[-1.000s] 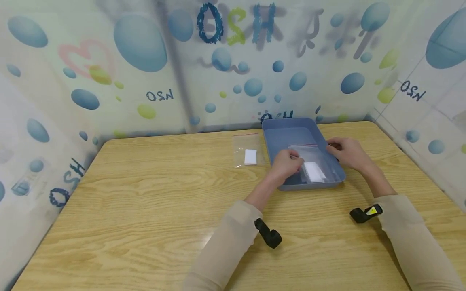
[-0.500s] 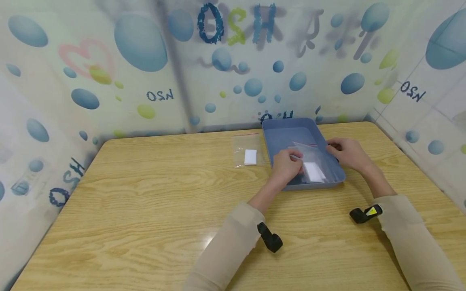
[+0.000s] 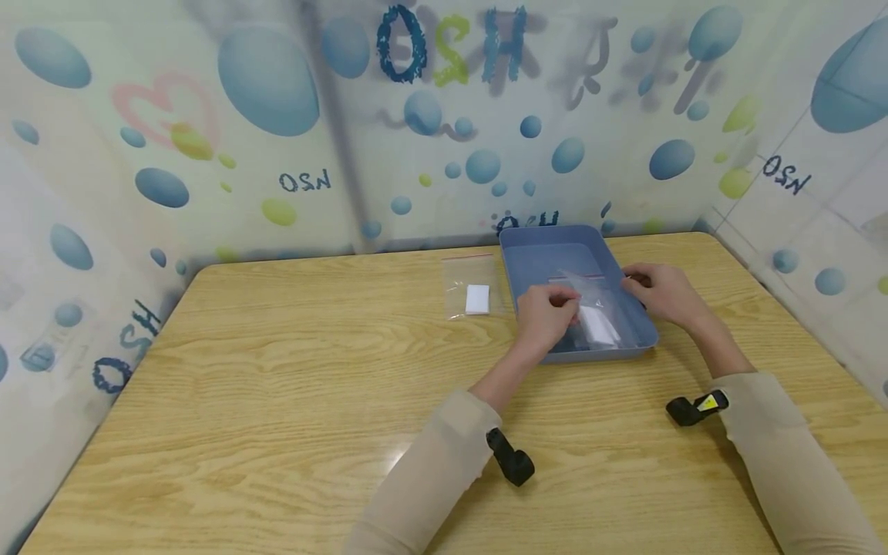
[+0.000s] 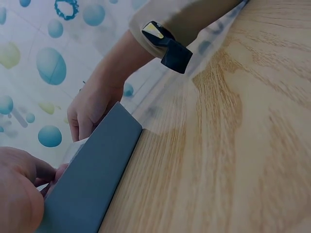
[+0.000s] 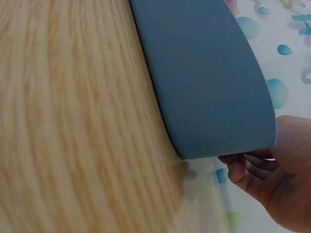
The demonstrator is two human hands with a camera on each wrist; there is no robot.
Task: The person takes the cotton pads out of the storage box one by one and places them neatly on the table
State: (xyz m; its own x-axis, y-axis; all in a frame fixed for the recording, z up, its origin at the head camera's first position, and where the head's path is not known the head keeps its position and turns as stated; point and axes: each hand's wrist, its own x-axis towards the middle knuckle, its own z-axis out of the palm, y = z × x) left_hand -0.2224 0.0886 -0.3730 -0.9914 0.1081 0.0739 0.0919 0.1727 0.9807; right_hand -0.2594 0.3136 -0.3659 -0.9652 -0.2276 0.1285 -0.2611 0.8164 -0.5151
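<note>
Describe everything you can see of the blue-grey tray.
The blue-grey tray is a shallow, open rectangular box with rounded corners and smooth, plain walls, seemingly plastic. It sits upright on the wooden table, by the far edge. Inside, at its near end, lies at least one clear bag with white contents. The right hand grips its right rim; the left hand reaches over its left side, any contact unclear.

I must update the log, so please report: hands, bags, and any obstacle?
Left hand pinches clear bag in blue tray; right hand grips tray's right side. Another bag, white insert inside, lies on table beside tray. No obstacle seen.
</note>
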